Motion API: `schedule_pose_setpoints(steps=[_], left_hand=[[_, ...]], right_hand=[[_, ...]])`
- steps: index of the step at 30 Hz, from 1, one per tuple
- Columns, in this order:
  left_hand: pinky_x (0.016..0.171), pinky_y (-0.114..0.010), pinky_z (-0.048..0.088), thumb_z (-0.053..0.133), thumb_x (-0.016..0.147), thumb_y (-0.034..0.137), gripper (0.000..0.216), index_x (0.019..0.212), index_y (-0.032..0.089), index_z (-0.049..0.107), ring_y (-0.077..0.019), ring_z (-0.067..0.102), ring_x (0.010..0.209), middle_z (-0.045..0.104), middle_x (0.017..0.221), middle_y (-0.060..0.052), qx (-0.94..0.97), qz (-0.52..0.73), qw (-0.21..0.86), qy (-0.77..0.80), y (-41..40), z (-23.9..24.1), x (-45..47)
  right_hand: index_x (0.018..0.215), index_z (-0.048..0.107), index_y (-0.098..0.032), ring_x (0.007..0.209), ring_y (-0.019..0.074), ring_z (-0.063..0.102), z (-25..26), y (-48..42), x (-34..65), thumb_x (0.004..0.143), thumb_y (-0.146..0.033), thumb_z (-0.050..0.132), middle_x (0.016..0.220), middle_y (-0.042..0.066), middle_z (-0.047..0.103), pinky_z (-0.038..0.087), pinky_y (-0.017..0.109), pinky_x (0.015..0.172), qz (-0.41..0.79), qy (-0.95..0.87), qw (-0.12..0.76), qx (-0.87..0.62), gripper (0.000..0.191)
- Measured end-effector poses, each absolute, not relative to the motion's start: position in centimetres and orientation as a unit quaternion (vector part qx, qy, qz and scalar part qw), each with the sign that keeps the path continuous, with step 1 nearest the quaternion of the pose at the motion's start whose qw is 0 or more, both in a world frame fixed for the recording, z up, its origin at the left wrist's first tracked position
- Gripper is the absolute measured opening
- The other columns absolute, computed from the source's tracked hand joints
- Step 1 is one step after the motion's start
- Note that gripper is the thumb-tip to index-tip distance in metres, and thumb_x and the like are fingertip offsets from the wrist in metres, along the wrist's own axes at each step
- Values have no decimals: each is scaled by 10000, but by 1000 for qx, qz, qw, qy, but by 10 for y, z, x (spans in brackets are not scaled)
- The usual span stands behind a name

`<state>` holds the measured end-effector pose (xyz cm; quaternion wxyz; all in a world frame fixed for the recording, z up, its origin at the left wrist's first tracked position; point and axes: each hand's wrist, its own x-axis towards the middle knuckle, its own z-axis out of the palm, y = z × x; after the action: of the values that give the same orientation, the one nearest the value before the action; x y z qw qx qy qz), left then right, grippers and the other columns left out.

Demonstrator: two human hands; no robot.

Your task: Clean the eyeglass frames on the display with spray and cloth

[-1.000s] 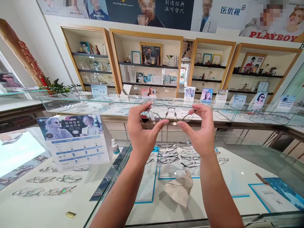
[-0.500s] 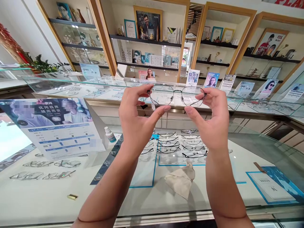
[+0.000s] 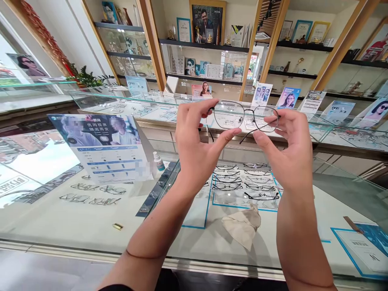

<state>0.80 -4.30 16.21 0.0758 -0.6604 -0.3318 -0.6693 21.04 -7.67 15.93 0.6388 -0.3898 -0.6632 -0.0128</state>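
Observation:
A pair of thin dark-rimmed glasses (image 3: 249,110) is held up in front of me above the counter, its lenses facing away and its temples pointing back toward me. My left hand (image 3: 197,141) pinches the left end of the frame between fingers and thumb. At the opposite end, my right hand (image 3: 287,149) grips the rim and hinge, with its thumb below the lens. Below the hands, a crumpled beige cloth (image 3: 242,226) lies on the glass counter (image 3: 145,242). Rows of glasses (image 3: 227,186) show under or on the counter behind it.
A printed display card (image 3: 106,149) stands on the left, with a small white bottle (image 3: 158,161) beside it. A gold-coloured piece (image 3: 117,226) lies nearer the front edge. Blue-edged leaflets (image 3: 360,246) are at the right. Another glass case (image 3: 121,107) and shelves (image 3: 206,46) stand beyond.
My view has turned left, so the scene sits further right. The glasses have tilted a little, and their temples now show lower and more apart. Both hands keep hold of them.

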Motion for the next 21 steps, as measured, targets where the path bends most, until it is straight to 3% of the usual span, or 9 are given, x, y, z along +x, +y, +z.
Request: schedule_pose_setpoints(steps=[13,21], left_hand=[[903,-412,595,885,853,510,560,1329,303,676,-276,644,1158,684,1244,-76,-658,-693,55,-291,-39,162,8],[822,-331,608,864,883,466,503,1330,315,692,-222,710,1104,737,1223,-60,-695,-663,-79,-266,-9,156,1]], right_hand=[[1353,567,-313,1245,287,674,160,-75,209,925,-482,789,1293,73,713,518,584,1126,-35,-656,612,-440,510],[1328,591,-296,1142,301,672,163,-78,199,901,-487,815,1185,72,702,539,591,1071,-150,-612,624,-461,519]])
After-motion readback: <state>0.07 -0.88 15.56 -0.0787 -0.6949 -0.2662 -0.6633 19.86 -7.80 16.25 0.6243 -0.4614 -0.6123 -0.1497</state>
